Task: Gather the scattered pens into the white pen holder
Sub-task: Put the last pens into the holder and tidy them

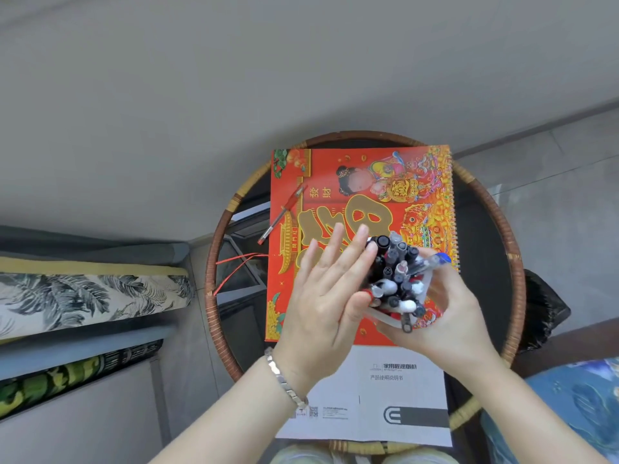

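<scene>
Right hand (449, 316) fingers grip the pen holder (385, 318); left hand (330, 289), fingers flat and spread, steadies its pens (395, 276); one red pen (283, 214) waits near the desk's (485, 249) far-left edge.

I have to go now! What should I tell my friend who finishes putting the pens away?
Left hand: open and flat, pressed against the side of the pen bundle.
Right hand: wrapped around the white pen holder, held above the red calendar.
Done: most pens stand in the holder.
Left: one red pen lies on the calendar's left side. Pick it up and add it.
</scene>
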Demonstrator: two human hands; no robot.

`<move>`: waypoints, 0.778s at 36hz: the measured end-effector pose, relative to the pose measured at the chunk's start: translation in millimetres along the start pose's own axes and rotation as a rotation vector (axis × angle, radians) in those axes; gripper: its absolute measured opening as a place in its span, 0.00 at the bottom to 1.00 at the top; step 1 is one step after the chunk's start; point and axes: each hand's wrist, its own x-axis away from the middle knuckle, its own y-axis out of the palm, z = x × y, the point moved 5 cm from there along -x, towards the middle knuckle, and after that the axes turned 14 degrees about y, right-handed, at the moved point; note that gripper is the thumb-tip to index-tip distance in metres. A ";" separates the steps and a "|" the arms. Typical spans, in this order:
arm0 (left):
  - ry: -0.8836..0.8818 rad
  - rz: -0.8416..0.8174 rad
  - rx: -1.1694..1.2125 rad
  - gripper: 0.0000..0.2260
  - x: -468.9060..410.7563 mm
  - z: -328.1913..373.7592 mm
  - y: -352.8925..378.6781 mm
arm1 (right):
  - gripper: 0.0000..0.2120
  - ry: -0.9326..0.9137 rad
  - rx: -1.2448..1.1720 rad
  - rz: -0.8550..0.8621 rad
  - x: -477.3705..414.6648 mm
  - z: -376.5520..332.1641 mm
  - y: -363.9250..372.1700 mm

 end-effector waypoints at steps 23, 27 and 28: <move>-0.816 -0.100 -0.321 0.13 3.0 -191.5 3.8 | 0.34 0.069 0.134 -0.007 -33.0 11.3 11.7; -0.806 -0.246 -0.415 0.12 7.0 -205.4 12.3 | 0.33 0.084 0.109 -0.005 -31.7 16.7 11.3; -0.810 -0.251 -0.407 0.11 7.3 -205.9 13.5 | 0.34 0.091 0.105 -0.009 -31.6 17.2 11.1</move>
